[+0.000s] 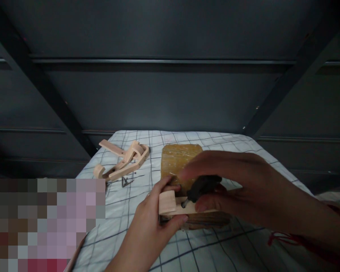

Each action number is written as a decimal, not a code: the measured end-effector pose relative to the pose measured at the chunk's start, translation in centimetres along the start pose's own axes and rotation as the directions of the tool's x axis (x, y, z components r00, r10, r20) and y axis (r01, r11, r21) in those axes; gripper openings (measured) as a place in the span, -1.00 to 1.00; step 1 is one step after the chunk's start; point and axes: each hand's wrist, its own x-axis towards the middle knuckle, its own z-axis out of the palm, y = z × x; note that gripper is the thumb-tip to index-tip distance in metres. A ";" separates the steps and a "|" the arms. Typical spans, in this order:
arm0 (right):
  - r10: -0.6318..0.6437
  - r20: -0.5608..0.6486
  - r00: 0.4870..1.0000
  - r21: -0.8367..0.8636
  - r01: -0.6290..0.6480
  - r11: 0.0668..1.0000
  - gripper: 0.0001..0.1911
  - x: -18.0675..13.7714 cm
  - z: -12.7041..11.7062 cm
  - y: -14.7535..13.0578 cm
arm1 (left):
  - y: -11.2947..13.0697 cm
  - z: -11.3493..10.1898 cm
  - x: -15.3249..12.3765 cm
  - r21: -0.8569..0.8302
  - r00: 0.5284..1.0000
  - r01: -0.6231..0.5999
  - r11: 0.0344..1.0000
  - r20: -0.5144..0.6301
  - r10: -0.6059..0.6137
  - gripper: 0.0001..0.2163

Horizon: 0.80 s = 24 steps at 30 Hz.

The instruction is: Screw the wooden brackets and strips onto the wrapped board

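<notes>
My left hand (153,215) is closed around one end of a pale wooden piece (167,203), fingers on the far side and thumb on the near side. That piece lies across a brown block wrapped in clear plastic (177,160). My right hand (243,189) grips a black-handled screwdriver (202,187) that tilts down to the left. Its short metal tip meets a dark hole in the wood. The right hand and the handle are slightly blurred, and they cover the right part of the wooden piece.
Several pale wooden pieces (133,158) lie in a heap at the left on a checked cloth (147,181). Small dark screws (126,182) rest just in front of them. A dark panelled wall (170,94) rises behind. The lower left corner is pixelated.
</notes>
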 end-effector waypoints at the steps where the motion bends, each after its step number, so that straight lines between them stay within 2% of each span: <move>1: -0.026 0.059 0.998 0.054 0.023 0.998 -0.80 -0.1 -0.2 0.1 | 0.0 0.0 0.0 0.001 1.000 -0.006 1.000 0.001 0.006 -0.45; 4: -0.114 0.223 0.968 0.172 0.077 0.982 -0.83 -0.4 -0.7 0.3 | 0.2 -0.1 0.0 -0.021 1.000 -0.004 1.000 0.030 0.005 -0.45; 6: -0.120 0.226 0.967 0.143 0.089 0.986 -0.85 -0.5 -0.8 0.3 | 0.3 -0.1 0.0 -0.042 0.999 0.011 0.999 0.045 -0.009 -0.44; 9: -0.040 0.054 0.998 -0.032 0.041 0.999 -0.86 -0.3 -0.5 0.3 | 0.2 -0.1 0.0 -0.047 0.999 0.006 0.999 0.036 -0.004 -0.45; 11: 0.021 -0.037 0.999 -0.113 -0.025 0.993 -0.84 -0.1 -0.2 0.3 | 0.1 -0.1 0.0 -0.041 1.000 -0.001 0.999 0.029 0.002 -0.45; 17: 0.120 -0.078 0.990 -0.176 -0.132 0.975 -0.85 0.2 0.1 -0.4 | 0.1 -0.1 -0.2 -0.032 0.999 0.009 0.999 0.049 -0.007 -0.44; 20: 0.138 -0.194 0.971 -0.244 -0.184 0.952 -0.82 0.3 0.9 -0.9 | 0.1 -0.1 -0.2 -0.026 1.000 0.004 1.000 0.028 -0.003 -0.46; 24: 0.132 -0.384 0.914 -0.368 -0.283 0.886 -0.80 0.6 2.2 -1.2 | 0.1 0.0 0.0 -0.035 1.000 0.018 0.999 0.012 -0.018 -0.46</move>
